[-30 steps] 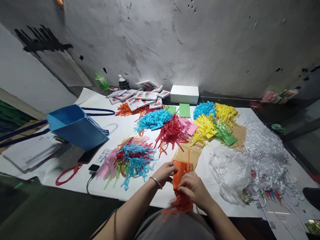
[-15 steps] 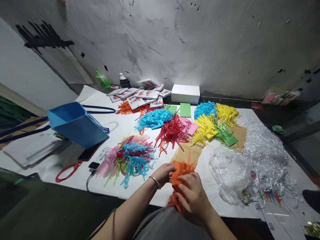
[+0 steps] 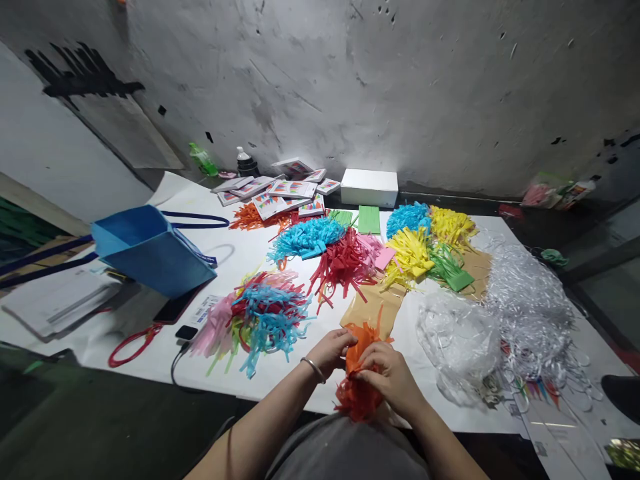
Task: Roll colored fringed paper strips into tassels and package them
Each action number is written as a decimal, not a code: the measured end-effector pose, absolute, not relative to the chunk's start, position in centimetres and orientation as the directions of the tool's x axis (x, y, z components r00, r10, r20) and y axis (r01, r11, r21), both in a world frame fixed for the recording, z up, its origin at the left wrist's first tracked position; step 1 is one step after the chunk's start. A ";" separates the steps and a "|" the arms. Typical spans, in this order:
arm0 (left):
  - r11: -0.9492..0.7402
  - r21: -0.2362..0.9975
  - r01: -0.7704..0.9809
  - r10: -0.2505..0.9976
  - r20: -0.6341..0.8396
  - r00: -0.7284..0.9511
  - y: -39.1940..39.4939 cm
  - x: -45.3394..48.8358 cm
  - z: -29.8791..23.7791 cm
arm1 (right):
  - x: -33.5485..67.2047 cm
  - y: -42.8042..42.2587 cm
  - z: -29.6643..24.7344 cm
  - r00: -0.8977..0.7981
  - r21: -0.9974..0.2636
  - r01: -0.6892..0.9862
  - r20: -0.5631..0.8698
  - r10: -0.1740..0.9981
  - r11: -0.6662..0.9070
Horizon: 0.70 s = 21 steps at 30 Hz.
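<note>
Between my hands, close to the table's front edge, is an orange tissue-paper tassel (image 3: 358, 399) with cut fringe at both ends. My left hand (image 3: 336, 351) pinches its left side near the middle. On the other side, the bent fingers of my right hand (image 3: 387, 373) grip the same band of paper. The lower fringe hangs toward my lap. Just beyond lies a brown paper sheet (image 3: 370, 303), partly covered by the upper fringe. A bundle of pink, yellow, red and blue tassels (image 3: 275, 317) rests to the left of my hands.
Fringed tassels in blue (image 3: 310, 235), red (image 3: 345, 263), yellow (image 3: 410, 253) and green (image 3: 447, 267) lie farther back. Right of me are a clear plastic bag (image 3: 457, 343) and white strings (image 3: 530, 307). A blue bag (image 3: 150, 250) and red scissors (image 3: 134, 345) are left; a white box (image 3: 370, 188) stands behind.
My right hand has shifted from lying over the orange paper to pinching its middle. The flat orange panel is now gathered narrower, and more of the lower fringe shows.
</note>
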<state>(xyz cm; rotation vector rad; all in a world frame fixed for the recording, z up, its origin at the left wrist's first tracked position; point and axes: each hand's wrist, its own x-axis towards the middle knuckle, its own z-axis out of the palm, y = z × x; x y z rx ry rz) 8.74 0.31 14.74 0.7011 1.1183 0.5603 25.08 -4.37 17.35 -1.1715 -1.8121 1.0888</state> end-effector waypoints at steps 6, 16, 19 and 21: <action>0.644 0.765 0.004 0.713 -0.602 0.360 0.4 8.7 14.5 | 25.6 -4.1 17.3 -0.450 -0.715 0.401 0.390 0.803 0.572; 0.619 0.785 -0.023 0.723 -0.558 0.409 -0.3 9.2 13.7 | 24.6 -3.8 17.1 -0.544 -0.465 0.567 0.408 0.733 0.679; 0.504 0.862 -0.061 0.785 -0.427 0.448 -1.5 9.2 13.9 | 25.1 -3.0 16.9 -0.351 -0.629 0.641 0.269 0.897 0.440; 0.318 0.947 -0.038 0.844 -0.265 0.466 -2.2 9.1 14.0 | 25.4 -2.5 17.0 -0.266 -0.700 0.644 0.174 0.948 0.309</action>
